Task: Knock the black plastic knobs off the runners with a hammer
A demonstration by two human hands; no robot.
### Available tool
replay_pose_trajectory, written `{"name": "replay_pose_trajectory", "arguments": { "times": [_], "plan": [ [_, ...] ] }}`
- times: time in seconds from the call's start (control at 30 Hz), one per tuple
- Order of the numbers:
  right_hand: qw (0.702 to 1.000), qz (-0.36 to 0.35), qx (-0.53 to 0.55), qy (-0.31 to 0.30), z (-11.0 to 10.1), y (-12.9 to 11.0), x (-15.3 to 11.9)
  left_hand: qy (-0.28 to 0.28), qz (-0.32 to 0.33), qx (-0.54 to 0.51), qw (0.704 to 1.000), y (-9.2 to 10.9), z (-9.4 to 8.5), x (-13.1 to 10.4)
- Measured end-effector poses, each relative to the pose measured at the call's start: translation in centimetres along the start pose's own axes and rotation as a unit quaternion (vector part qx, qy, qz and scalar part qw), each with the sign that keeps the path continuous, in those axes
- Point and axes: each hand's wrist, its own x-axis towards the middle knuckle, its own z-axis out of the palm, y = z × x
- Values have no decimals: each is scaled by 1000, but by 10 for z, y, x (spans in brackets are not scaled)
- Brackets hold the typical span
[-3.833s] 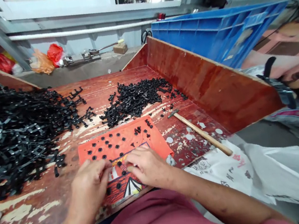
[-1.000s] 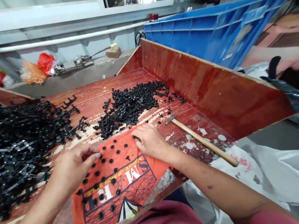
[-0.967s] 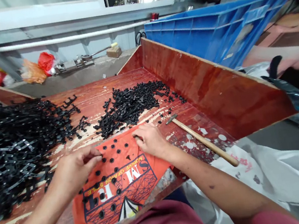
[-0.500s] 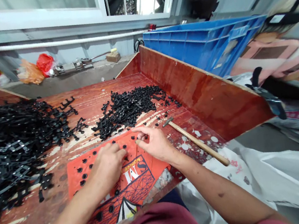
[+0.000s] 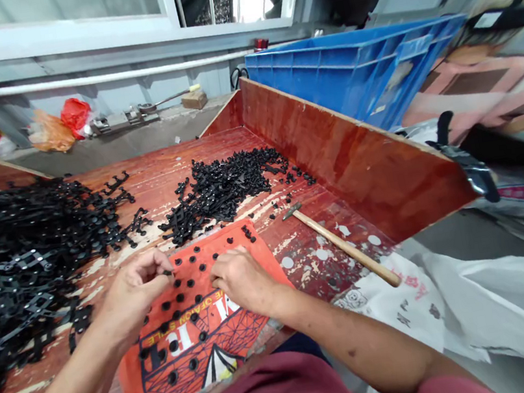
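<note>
An orange printed cloth (image 5: 269, 262) lies on the worn red wooden worktop, dotted with several small round black parts (image 5: 190, 283). Over its left side, my left hand (image 5: 138, 292) pinches a small black part (image 5: 168, 273) between thumb and forefinger. My right hand (image 5: 245, 281) is closed low over the middle of the cloth, fingertips down near the black parts; whatever they grip is hidden. Beyond the cloth is a heap of small black pieces (image 5: 235, 184). To the left rises a large pile of black linked strips with metal rivets (image 5: 18, 246).
A hammer (image 5: 342, 243) with a wooden handle lies right of the cloth. A red wooden side board (image 5: 354, 156) borders the worktop, with a blue crate (image 5: 313, 77) behind it. White sacking (image 5: 454, 299) hangs at the lower right. Along the wall are plastic bags (image 5: 49, 128).
My left hand has moved left, away from the cloth's middle, and turned palm inward. My right hand has come down and left from the cloth's upper right, uncovering black parts there.
</note>
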Motion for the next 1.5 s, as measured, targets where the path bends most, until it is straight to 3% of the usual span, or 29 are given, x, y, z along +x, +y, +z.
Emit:
{"name": "replay_pose_trajectory", "arguments": {
  "times": [0.13, 0.27, 0.4, 0.57, 0.73, 0.83, 0.93, 1.03, 1.13, 1.27, 1.37, 1.5],
  "plan": [
    [999, 29, -39, 25, -27, 30, 10, -47, -29, -5, 998, -5, 9, -3],
    [993, 47, -106, 30, -44, 56, 25, -83, 49, 137, 986, -8, 25, 5],
    [988, 24, -151, 12, -32, 54, 30, -53, 106, 312, 943, -3, 38, 9],
    [984, -18, -179, 14, -25, 43, 30, -65, 74, 448, 888, -3, 45, 6],
    [981, -55, -186, 22, -21, 42, 50, -62, 134, 455, 878, -7, 47, 5],
    [981, -96, -171, 1, -8, 43, 61, -63, 126, 493, 859, -7, 48, 3],
    [981, -136, -137, -26, -2, 47, 56, -77, 106, 513, 848, -7, 46, 1],
    [988, -120, -99, -4, -16, 58, 40, -101, 111, 483, 862, -5, 40, 3],
    [994, -51, -73, 57, -45, 74, 18, -98, 126, 440, 884, 1, 32, 15],
    [994, 12, -63, 84, -71, 84, -12, -76, 167, 452, 873, 14, 36, 46],
    [995, 12, -68, 67, -67, 78, -20, -66, 156, 478, 862, 22, 52, 75],
    [994, 5, -93, 58, -46, 64, -7, -113, 117, 517, 841, 21, 74, 102]
  ]
}}
